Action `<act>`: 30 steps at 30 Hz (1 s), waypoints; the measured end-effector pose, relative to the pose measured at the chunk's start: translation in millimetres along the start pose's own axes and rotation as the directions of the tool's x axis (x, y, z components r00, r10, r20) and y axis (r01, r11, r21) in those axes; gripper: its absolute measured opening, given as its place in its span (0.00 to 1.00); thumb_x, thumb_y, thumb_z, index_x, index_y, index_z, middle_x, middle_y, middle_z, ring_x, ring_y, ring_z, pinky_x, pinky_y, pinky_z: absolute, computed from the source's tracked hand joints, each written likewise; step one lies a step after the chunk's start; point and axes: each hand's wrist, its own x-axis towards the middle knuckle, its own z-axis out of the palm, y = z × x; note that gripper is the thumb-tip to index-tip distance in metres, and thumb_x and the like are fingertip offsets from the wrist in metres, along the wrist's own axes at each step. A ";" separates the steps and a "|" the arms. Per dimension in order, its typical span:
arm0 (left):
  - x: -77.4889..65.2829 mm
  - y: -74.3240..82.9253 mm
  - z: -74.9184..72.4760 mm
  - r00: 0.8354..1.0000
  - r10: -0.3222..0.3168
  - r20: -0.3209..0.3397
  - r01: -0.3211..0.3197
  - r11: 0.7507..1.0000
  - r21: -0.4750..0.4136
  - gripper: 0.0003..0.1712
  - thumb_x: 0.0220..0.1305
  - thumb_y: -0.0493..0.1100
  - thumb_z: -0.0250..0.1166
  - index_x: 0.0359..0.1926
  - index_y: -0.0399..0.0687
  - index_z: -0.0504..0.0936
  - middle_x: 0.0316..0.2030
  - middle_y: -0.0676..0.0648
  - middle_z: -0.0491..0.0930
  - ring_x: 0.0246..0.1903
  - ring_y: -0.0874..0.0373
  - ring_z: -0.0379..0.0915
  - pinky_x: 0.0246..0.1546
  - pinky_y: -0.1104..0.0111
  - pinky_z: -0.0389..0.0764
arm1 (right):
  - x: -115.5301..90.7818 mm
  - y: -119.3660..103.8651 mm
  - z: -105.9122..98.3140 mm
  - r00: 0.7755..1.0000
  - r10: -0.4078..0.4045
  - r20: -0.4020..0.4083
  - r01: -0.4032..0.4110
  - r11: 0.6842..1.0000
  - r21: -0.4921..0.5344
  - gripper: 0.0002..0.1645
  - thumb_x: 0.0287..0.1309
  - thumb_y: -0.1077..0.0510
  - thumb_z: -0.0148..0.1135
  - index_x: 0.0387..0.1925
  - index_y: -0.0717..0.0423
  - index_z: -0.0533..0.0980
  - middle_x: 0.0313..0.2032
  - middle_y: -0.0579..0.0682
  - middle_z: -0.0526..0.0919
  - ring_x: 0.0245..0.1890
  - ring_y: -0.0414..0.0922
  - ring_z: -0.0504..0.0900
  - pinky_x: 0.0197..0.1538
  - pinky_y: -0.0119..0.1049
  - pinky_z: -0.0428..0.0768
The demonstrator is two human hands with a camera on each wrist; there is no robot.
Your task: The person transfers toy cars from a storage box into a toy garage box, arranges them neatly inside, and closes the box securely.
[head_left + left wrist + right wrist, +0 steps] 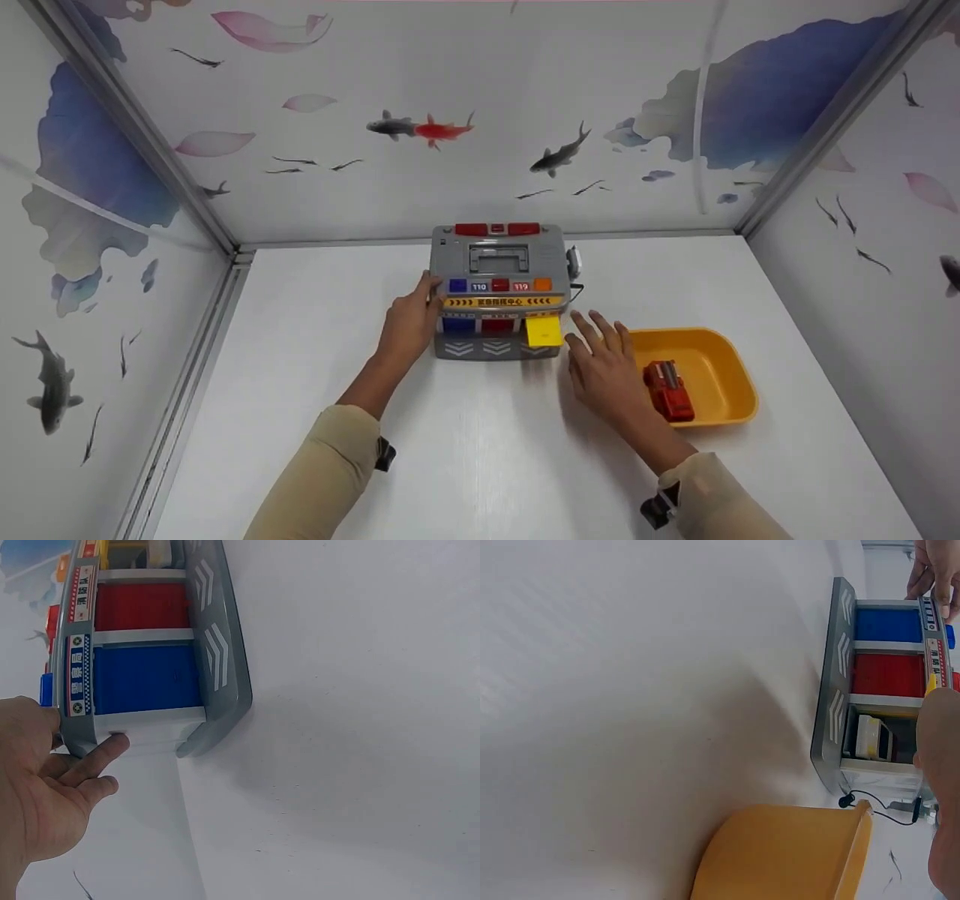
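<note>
A grey toy garage (451, 259) stands near the back wall, its blue door (146, 677) and red door (142, 606) down. Its yellow door (544, 331) is tilted up and outward. Inside that third bay sits a small white toy vehicle (873, 738), partly hidden. My left hand (409, 324) grips the garage's left side at the roof edge, some fingers against the side wall. To the garage's right, my right hand (606, 375) hovers with fingers spread near the yellow door, holding nothing. Part of the right hand (943, 780) blocks the right wrist view's edge.
A yellow-orange bin (731, 367) stands at the right, beside my right hand, with a red toy fire truck (667, 390) in it. A black cord (885, 810) hangs on the garage's right side. White patterned walls (480, 180) enclose the table (465, 450).
</note>
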 end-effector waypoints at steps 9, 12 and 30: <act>-0.5 2.0 1.4 1.000 -0.006 -0.003 0.006 1.000 0.021 0.29 0.89 0.54 0.55 0.82 0.53 0.70 0.77 0.40 0.77 0.66 0.44 0.86 0.65 0.49 0.86 | 20.1 -1.2 -0.7 0.985 -0.086 -0.147 0.090 0.996 0.024 0.22 0.74 0.55 0.73 0.65 0.53 0.79 0.77 0.60 0.76 0.79 0.63 0.72 0.80 0.69 0.69; -0.5 3.4 1.0 1.000 -0.007 -0.008 0.008 1.000 0.029 0.28 0.89 0.53 0.56 0.82 0.54 0.71 0.78 0.41 0.76 0.67 0.43 0.85 0.67 0.49 0.86 | 28.6 -3.1 1.7 0.979 -0.096 -0.181 0.102 0.995 0.023 0.25 0.74 0.53 0.73 0.66 0.53 0.78 0.75 0.60 0.76 0.77 0.63 0.73 0.79 0.69 0.70; -1.3 1.8 -0.8 1.000 -0.023 0.005 0.023 1.000 0.015 0.29 0.89 0.54 0.55 0.83 0.54 0.69 0.78 0.42 0.76 0.73 0.44 0.80 0.74 0.49 0.80 | 54.6 0.9 20.8 0.983 -0.136 -0.127 0.139 0.990 0.017 0.49 0.69 0.54 0.79 0.84 0.39 0.64 0.84 0.63 0.61 0.83 0.64 0.66 0.82 0.66 0.69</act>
